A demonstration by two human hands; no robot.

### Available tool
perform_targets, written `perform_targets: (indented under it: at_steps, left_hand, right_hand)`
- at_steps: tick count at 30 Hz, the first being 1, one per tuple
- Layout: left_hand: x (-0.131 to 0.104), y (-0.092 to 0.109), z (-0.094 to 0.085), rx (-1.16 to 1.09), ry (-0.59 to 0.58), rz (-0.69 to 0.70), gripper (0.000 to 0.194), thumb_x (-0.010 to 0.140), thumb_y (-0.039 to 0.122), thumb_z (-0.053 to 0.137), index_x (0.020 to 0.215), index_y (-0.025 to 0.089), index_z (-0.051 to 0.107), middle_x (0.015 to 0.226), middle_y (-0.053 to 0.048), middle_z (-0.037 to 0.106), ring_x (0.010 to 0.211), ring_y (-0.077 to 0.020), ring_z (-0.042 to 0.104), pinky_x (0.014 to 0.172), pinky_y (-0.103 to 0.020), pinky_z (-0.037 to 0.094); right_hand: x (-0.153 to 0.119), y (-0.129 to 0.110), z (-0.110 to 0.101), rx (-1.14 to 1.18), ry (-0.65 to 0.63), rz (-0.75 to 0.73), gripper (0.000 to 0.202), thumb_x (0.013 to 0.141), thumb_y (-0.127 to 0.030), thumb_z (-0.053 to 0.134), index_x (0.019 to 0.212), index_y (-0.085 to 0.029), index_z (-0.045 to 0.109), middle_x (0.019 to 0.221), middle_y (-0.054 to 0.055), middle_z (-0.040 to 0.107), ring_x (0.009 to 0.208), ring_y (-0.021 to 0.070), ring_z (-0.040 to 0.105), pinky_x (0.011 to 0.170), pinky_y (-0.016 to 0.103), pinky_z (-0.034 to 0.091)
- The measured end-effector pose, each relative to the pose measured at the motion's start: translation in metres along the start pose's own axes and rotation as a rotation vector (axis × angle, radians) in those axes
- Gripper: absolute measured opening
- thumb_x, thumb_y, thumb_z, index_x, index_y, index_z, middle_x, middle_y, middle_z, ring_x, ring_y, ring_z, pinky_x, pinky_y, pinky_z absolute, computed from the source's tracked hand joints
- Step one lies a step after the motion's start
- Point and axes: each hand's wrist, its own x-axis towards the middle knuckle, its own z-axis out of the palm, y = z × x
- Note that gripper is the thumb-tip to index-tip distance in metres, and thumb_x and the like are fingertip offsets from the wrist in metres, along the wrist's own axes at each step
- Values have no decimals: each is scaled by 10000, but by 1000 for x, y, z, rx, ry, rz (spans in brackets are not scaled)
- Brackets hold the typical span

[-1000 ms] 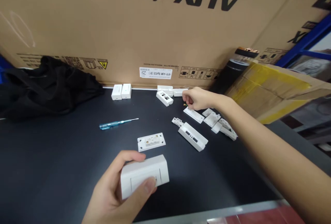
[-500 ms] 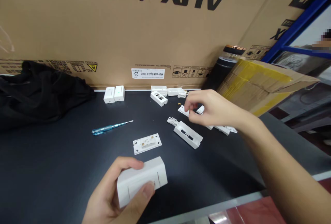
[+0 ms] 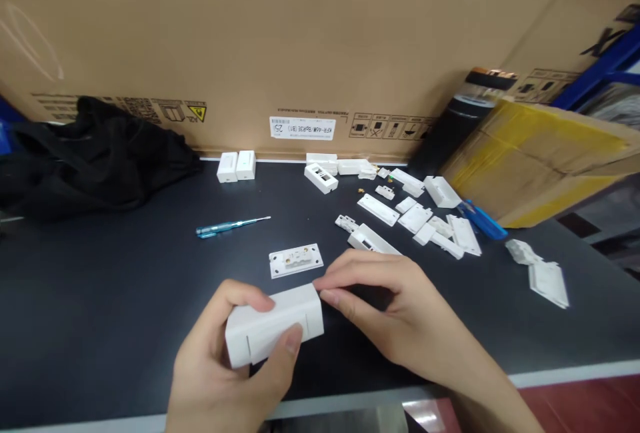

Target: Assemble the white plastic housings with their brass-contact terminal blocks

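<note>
A white rectangular plastic housing [image 3: 280, 316] with thin slots on its near side sits in the grip of my left hand [image 3: 235, 360], thumb in front and fingers over the top. My right hand [image 3: 380, 303] is at the housing's right end, thumb and index finger pinched by its upper corner. Whatever is between those fingertips, if anything, is too small to make out. Just beyond the housing lies a white base plate [image 3: 297, 261] with a raised terminal piece and brass-coloured screws. A white open casing [image 3: 373, 240] is partly hidden behind my right hand.
A blue screwdriver [image 3: 233, 226] lies left of centre. Two white boxes [image 3: 237, 166] stand at the back. Several white plastic parts [image 3: 415, 218] are scattered at right. Black cloth [image 3: 95, 160], a dark bottle [image 3: 453, 123], a taped carton [image 3: 540, 160] and a large cardboard box [image 3: 300, 53] border the table.
My right hand has come from the scattered parts at the right back down to the housing's right end. My left hand keeps hold of the housing. The camera view has shifted.
</note>
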Motion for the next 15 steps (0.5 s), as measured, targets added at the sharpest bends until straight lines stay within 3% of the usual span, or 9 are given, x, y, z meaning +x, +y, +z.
perform_targets:
  at_steps: [7, 15]
  left_hand:
    - [3, 0, 1, 32, 17, 102, 335, 697, 413, 800, 829, 218, 562, 655, 36, 600, 512, -96, 525, 456, -173, 432]
    - [1, -1, 0, 26, -41, 151, 263, 774, 411, 750, 857, 219, 590, 615, 55, 577, 512, -90, 502, 479, -171, 404]
  right_hand:
    - [-12, -3, 16, -46, 194, 5, 114, 860, -187, 708, 900, -284, 753, 765, -13, 742, 641, 161, 678, 566, 278, 560]
    - [-16, -7, 21, -172, 213, -54, 186, 897, -177, 661, 931, -322, 773, 908, 21, 775, 781, 215, 728, 665, 351, 607]
